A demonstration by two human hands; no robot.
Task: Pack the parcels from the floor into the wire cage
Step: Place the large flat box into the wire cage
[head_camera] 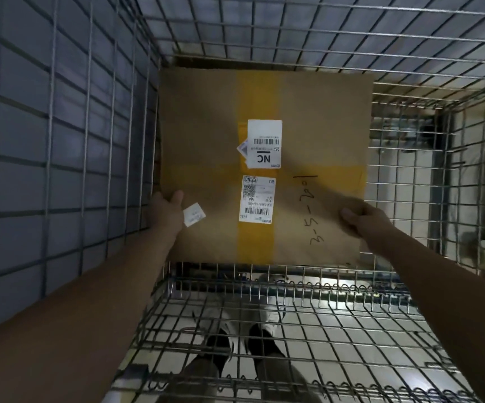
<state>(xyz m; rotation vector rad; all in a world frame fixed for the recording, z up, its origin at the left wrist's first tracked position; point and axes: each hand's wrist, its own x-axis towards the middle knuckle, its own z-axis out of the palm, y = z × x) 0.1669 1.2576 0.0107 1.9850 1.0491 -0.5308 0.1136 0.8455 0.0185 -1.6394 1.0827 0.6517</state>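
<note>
A large flat cardboard parcel (pixel 206 126) with crossed yellow tape and white shipping labels lies inside the wire cage (pixel 61 141), close to the left mesh wall and the back wall. My left hand (pixel 167 206) grips the parcel's near left edge, thumb on top beside a small white sticker. My right hand (pixel 362 218) holds the near right corner, thumb on the top face next to handwritten numbers. Both arms reach in over the cage's front.
Mesh walls rise on the left, back (pixel 322 30) and right (pixel 427 158). A lowered wire front panel (pixel 264 330) lies below my arms, with my shoes (pixel 220 347) and the pale floor showing through it. Right of the parcel the cage bottom shows bare mesh.
</note>
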